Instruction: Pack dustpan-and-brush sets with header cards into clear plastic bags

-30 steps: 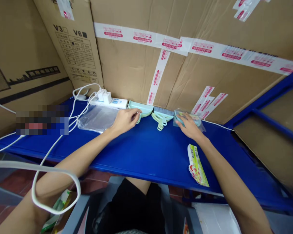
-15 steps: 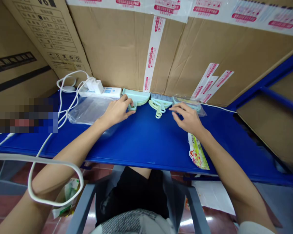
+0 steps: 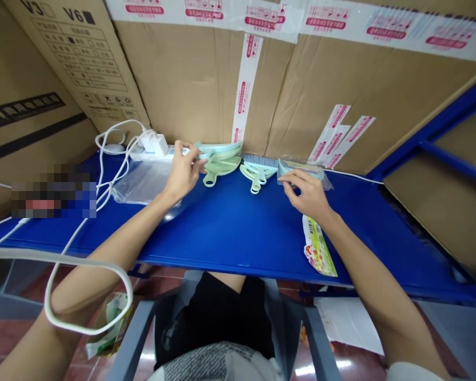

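Light-blue dustpan [image 3: 219, 148], at the back of the blue table [image 3: 238, 233] and left of its middle, is clamped at its handle end between the thumb and fingers of the left hand [image 3: 183, 170]. It is tilted above a pale-green dustpan [image 3: 224, 168], whose ringed handle points toward the person; whether the two touch at the back edge cannot be told. Just to the right lie small hand brushes [image 3: 258, 173], light blue and pale green, overlapping, with grey bristles [image 3: 261, 160] toward the wall of cardboard and their looped handles forward. Beside them, farther right, is a light-blue piece in clear wrap [image 3: 307, 168]. The right hand [image 3: 307, 193] is poised at the near side of that wrapped piece, thumb and curved fingers a little apart; whether its fingertips touch the wrap cannot be made out. Nearer the table's front edge, by the right wrist, lies a yellow-and-white printed packet [image 3: 319, 247]. On the other side, clear plastic bags [image 3: 143, 182] lie flat behind the left forearm, in front of a white power strip [image 3: 137, 156] with a white adapter [image 3: 154, 142] plugged in. White cables [image 3: 121, 172] trail forward from there. Behind everything stands a large cardboard sheet [image 3: 198, 90] crossed by white-and-red printed tape [image 3: 244, 95].
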Demonstrator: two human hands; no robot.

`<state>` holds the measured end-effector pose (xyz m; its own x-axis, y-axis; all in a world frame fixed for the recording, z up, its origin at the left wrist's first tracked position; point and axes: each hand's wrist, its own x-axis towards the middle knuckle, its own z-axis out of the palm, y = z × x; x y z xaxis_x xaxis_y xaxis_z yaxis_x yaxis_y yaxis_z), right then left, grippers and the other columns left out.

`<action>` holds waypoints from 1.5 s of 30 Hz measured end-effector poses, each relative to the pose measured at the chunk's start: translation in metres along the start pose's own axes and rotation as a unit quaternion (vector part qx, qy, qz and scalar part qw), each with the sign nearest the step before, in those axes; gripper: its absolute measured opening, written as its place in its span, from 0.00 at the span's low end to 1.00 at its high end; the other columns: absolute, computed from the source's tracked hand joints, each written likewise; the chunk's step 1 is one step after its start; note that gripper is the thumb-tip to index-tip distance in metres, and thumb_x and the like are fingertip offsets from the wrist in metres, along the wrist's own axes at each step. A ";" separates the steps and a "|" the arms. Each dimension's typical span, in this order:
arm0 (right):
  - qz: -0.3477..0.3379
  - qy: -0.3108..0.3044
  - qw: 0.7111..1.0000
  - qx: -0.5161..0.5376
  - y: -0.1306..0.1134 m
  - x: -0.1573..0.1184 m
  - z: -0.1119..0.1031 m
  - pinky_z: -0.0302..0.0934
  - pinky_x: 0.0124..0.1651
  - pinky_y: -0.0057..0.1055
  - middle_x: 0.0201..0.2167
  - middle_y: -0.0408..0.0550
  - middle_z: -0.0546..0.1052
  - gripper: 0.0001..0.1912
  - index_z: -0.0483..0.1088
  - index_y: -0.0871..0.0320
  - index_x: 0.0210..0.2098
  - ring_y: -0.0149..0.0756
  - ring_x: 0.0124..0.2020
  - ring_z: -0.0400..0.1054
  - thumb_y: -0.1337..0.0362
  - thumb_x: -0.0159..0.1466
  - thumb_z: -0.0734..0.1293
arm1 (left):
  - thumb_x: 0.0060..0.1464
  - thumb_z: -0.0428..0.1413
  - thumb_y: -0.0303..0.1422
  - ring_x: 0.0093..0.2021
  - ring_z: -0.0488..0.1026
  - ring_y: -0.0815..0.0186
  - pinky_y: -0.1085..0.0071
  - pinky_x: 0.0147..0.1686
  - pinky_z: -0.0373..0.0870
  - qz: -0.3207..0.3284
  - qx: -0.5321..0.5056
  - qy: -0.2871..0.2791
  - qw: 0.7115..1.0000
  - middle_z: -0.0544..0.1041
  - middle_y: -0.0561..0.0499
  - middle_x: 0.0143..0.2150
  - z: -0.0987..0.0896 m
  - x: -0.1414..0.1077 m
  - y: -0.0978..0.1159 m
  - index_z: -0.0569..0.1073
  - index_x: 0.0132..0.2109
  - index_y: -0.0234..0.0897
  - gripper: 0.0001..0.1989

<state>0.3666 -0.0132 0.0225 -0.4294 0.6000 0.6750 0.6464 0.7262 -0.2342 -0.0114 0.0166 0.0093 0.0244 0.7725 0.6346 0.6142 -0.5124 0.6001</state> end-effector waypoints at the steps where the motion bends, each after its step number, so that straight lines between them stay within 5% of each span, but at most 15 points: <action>1: 0.002 0.007 1.000 0.002 -0.001 0.000 -0.001 0.75 0.46 0.42 0.44 0.51 0.84 0.13 0.83 0.51 0.45 0.44 0.43 0.80 0.63 0.75 0.64 | 0.73 0.55 0.40 0.43 0.79 0.63 0.64 0.39 0.84 0.009 0.000 0.030 1.000 0.66 0.38 0.61 -0.004 0.000 0.006 0.72 0.45 0.37 0.11; 4: 0.032 0.031 0.999 0.027 -0.002 0.002 -0.003 0.75 0.43 0.41 0.43 0.51 0.84 0.11 0.82 0.51 0.44 0.42 0.39 0.79 0.61 0.74 0.65 | 0.73 0.56 0.40 0.54 0.77 0.55 0.63 0.42 0.85 0.079 0.036 0.094 0.992 0.69 0.36 0.61 -0.017 -0.006 0.041 0.72 0.43 0.38 0.11; 6: 0.097 0.051 0.989 0.097 0.001 0.004 -0.005 0.76 0.39 0.38 0.43 0.50 0.83 0.11 0.81 0.51 0.48 0.41 0.37 0.79 0.55 0.74 0.67 | 0.73 0.56 0.38 0.52 0.78 0.56 0.63 0.41 0.84 0.139 0.081 0.096 0.982 0.73 0.38 0.59 -0.021 -0.021 0.073 0.71 0.42 0.38 0.10; 10: 0.223 0.098 0.932 0.270 0.018 0.008 -0.008 0.74 0.28 0.33 0.42 0.49 0.83 0.20 0.77 0.50 0.52 0.39 0.33 0.78 0.44 0.71 0.70 | 0.70 0.57 0.24 0.50 0.82 0.55 0.60 0.45 0.85 0.311 0.138 -0.006 0.940 0.80 0.39 0.59 -0.018 -0.085 0.124 0.72 0.47 0.40 0.05; 15: 0.258 0.148 0.918 0.263 0.039 0.005 -0.013 0.73 0.25 0.32 0.40 0.47 0.83 0.16 0.75 0.50 0.48 0.36 0.28 0.76 0.47 0.69 0.72 | 0.66 0.56 0.17 0.55 0.84 0.51 0.57 0.51 0.86 0.313 0.106 -0.065 0.942 0.83 0.33 0.58 -0.023 -0.175 0.129 0.75 0.56 0.34 0.16; 19: 0.261 0.141 0.923 0.247 0.041 0.001 -0.012 0.72 0.24 0.31 0.41 0.47 0.82 0.13 0.75 0.51 0.47 0.35 0.27 0.76 0.52 0.68 0.71 | 0.62 0.59 0.15 0.53 0.85 0.48 0.56 0.48 0.87 0.311 0.152 -0.054 0.937 0.84 0.31 0.55 -0.043 -0.212 0.114 0.77 0.57 0.32 0.19; 25: 0.253 0.118 0.932 0.229 0.037 0.003 -0.005 0.70 0.23 0.31 0.40 0.47 0.82 0.10 0.76 0.51 0.47 0.35 0.26 0.75 0.56 0.68 0.71 | 0.64 0.58 0.17 0.48 0.86 0.52 0.61 0.46 0.87 0.275 0.183 -0.069 0.941 0.85 0.34 0.52 -0.050 -0.224 0.112 0.78 0.54 0.34 0.14; 30: 0.262 0.114 0.932 0.222 0.034 0.005 -0.004 0.69 0.23 0.30 0.39 0.46 0.82 0.11 0.75 0.51 0.45 0.35 0.26 0.75 0.57 0.65 0.71 | 0.68 0.50 0.18 0.50 0.86 0.50 0.59 0.48 0.86 0.324 0.163 -0.081 0.928 0.86 0.34 0.53 0.000 -0.224 0.134 0.78 0.54 0.31 0.15; 36: 0.279 0.132 0.926 0.219 0.036 0.004 -0.010 0.71 0.25 0.32 0.37 0.46 0.81 0.13 0.74 0.53 0.44 0.35 0.26 0.75 0.57 0.61 0.70 | 0.73 0.55 0.28 0.45 0.86 0.52 0.58 0.44 0.85 0.334 0.136 -0.084 0.929 0.86 0.35 0.55 0.058 -0.203 0.164 0.80 0.52 0.32 0.09; 40: 0.272 0.143 0.926 0.219 0.038 0.003 -0.011 0.72 0.25 0.31 0.37 0.45 0.82 0.12 0.75 0.53 0.44 0.35 0.26 0.75 0.59 0.61 0.70 | 0.75 0.55 0.33 0.52 0.85 0.48 0.55 0.50 0.84 0.293 0.125 -0.098 0.943 0.84 0.34 0.58 0.063 -0.195 0.169 0.79 0.57 0.33 0.12; 45: 0.267 0.136 0.930 0.212 0.037 0.002 -0.010 0.71 0.24 0.31 0.37 0.46 0.82 0.11 0.75 0.53 0.44 0.35 0.26 0.75 0.61 0.61 0.69 | 0.75 0.55 0.36 0.43 0.83 0.53 0.56 0.45 0.82 0.270 0.072 -0.121 0.953 0.85 0.39 0.49 0.061 -0.184 0.172 0.79 0.51 0.36 0.11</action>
<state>0.3955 0.0118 0.0223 0.0940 0.8481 0.5215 0.3897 0.4507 -0.8031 0.1376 -0.1910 -0.0339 0.5371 0.4843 0.6907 0.5622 -0.8159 0.1349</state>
